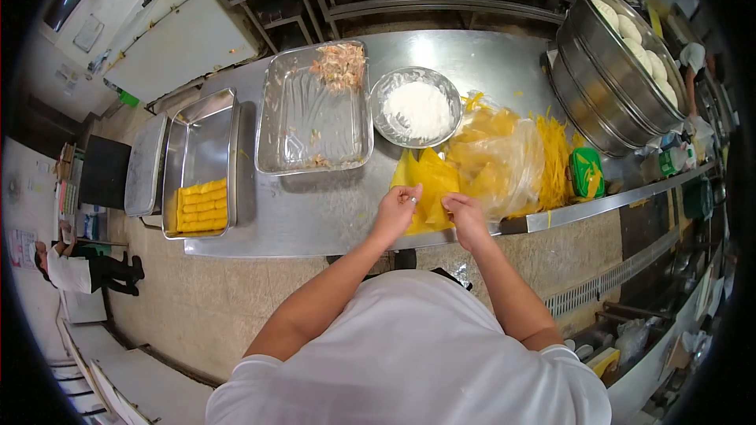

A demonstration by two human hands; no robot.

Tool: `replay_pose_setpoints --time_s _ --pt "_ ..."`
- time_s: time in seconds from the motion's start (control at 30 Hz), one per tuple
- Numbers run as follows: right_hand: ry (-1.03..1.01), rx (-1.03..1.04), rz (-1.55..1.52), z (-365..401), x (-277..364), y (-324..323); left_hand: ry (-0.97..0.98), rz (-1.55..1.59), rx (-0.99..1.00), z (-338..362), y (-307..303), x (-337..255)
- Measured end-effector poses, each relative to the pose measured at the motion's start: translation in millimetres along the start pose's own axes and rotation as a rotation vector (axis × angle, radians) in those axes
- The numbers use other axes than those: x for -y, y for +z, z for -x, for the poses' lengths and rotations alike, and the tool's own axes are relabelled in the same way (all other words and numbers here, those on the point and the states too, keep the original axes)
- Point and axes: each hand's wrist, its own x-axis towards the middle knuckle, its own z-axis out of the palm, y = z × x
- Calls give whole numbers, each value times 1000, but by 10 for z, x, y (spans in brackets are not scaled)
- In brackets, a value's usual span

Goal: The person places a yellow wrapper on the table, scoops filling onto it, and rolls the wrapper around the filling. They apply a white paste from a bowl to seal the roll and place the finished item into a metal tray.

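Observation:
At the table's front edge, my left hand and my right hand pinch a thin yellow wrapper sheet from either side. The sheet is partly raised, and more yellow sheets lie beneath and beside it. Right of my right hand is a clear plastic bag over yellow sheets. Just beyond the sheets stands a round steel bowl with white powder or paste. Farther left, a steel tray holds pinkish chopped filling, heaped in its far right corner.
A deep steel tray at the left end holds several yellow rolls. To the right are yellow trimmings, a green container and stacked steamers with white buns. Another person stands far left.

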Motion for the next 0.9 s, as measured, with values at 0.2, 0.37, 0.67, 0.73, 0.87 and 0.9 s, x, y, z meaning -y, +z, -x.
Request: replay_pose_setpoints --time_s 0.2,0.37,0.67,0.73,0.87,0.9 --pt "50 23 23 15 -43 132 -130 90 107 -174 -107 161" --pt "-169 -124 -175 -14 -41 65 -106 -82 -30 -268 -246 358" --pt "-568 -205 -128 230 1013 -284 169 -409 -130 -269 -377 474" --pt "-594 -93 15 336 1153 -138 217 -349 -210 -167 -428 375" --pt "-740 53 415 474 906 421 -125 271 21 115 -737 -59" --pt "-747 117 474 520 800 632 -208 504 128 185 -876 -164"
